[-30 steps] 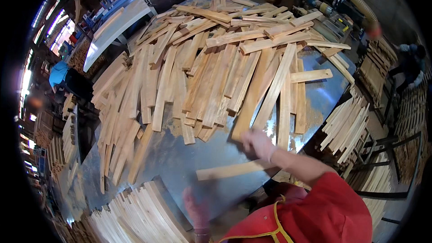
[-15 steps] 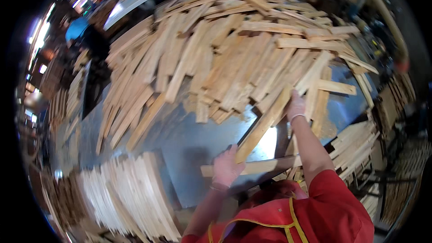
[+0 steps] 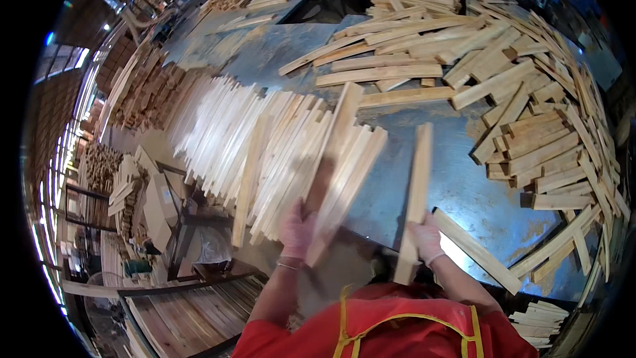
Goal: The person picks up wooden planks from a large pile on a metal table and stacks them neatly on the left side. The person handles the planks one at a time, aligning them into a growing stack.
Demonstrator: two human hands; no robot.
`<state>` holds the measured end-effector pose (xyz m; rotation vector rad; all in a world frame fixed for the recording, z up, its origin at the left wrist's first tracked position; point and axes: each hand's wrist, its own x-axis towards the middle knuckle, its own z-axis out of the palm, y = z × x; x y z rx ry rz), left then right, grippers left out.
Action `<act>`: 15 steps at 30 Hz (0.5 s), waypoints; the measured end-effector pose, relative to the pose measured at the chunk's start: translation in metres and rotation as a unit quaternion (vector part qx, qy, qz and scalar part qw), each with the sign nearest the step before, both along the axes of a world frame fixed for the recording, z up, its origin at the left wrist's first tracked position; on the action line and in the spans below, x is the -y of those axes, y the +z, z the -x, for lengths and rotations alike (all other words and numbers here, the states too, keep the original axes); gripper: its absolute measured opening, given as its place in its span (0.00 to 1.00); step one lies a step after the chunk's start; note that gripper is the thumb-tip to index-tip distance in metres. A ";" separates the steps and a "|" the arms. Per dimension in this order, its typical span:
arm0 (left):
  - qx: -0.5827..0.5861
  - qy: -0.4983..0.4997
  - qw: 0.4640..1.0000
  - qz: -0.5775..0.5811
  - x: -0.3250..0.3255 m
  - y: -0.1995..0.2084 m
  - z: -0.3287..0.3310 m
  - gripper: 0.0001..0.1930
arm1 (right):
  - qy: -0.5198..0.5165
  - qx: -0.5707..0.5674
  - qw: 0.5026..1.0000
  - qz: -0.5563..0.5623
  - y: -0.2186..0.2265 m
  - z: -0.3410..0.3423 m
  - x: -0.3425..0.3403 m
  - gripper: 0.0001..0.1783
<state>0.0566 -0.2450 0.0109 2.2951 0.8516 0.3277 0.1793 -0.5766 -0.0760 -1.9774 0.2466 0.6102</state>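
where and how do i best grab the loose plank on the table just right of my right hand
Probably across the middle of the loose plank, from above, pinching its two long edges: it is long and narrow and looks clear there, while its lower-right end lies close to another plank.

left hand (image 3: 298, 231) curled, right hand (image 3: 426, 240) gripping, both forearms (image 3: 464, 284) extended forward, hands apart
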 end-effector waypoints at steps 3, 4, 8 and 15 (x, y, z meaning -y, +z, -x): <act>0.062 0.062 0.993 -0.083 -0.083 -0.027 0.042 0.20 | 0.229 -0.013 0.973 0.018 0.038 0.007 -0.100 0.36; 0.021 0.057 0.995 -0.084 -0.095 -0.015 0.029 0.13 | 0.270 -0.004 0.963 0.014 0.040 -0.002 -0.116 0.36; 0.067 0.114 0.972 0.192 -0.130 0.020 0.031 0.11 | 0.345 0.032 0.937 -0.034 0.038 -0.021 -0.116 0.41; -0.106 0.003 0.941 -0.320 -0.179 -0.025 0.068 0.32 | 0.287 0.201 0.868 0.351 0.071 -0.013 0.121 0.49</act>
